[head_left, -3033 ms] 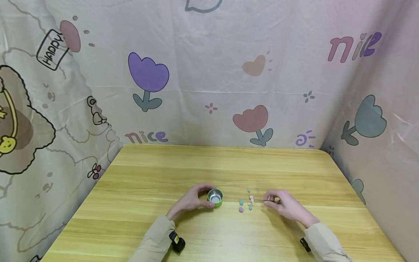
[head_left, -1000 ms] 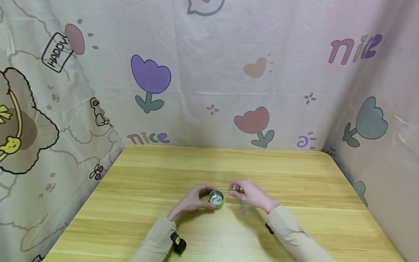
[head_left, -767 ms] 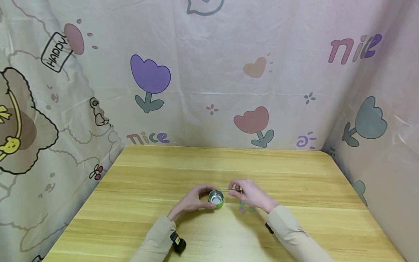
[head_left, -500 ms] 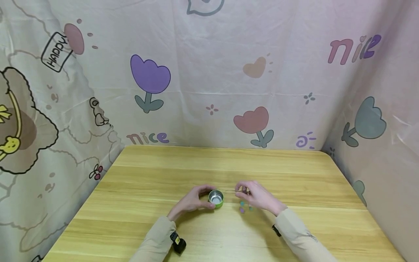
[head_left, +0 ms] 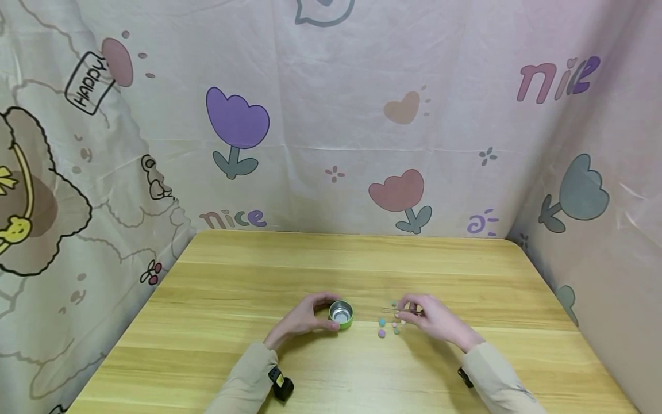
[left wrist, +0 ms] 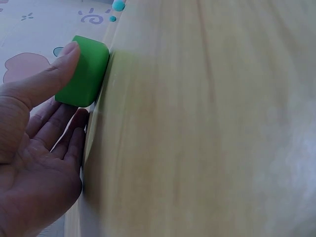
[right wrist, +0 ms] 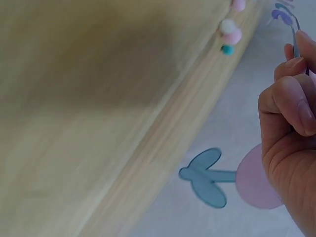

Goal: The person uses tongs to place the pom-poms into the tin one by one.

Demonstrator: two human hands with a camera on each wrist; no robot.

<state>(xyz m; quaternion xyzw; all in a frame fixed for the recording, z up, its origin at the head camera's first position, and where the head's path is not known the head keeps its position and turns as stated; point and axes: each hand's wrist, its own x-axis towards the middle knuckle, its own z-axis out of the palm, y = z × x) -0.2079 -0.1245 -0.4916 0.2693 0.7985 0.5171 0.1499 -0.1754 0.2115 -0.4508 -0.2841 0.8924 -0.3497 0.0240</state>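
The left hand [head_left: 305, 314] grasps a green tin [head_left: 341, 314] between thumb and fingers; the tin stands mouth-up on the table [head_left: 289, 270], at the hand's right end. The right hand [head_left: 437, 319] pinches tweezers [right wrist: 296, 47], their tips reaching left of its fingers. A blue ball [head_left: 382, 322] and purple ball [head_left: 381, 333] lie left and near of that pinch, right of the tin.

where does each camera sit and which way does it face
Head: worn on the head, facing forward and down at the table; left hand, right hand and sleeves show.
Left wrist: on that wrist, facing the green container; left hand shows.
Right wrist: on that wrist, facing small balls and tweezers; right hand shows.
Shared: head and left wrist both show the green container and left hand.
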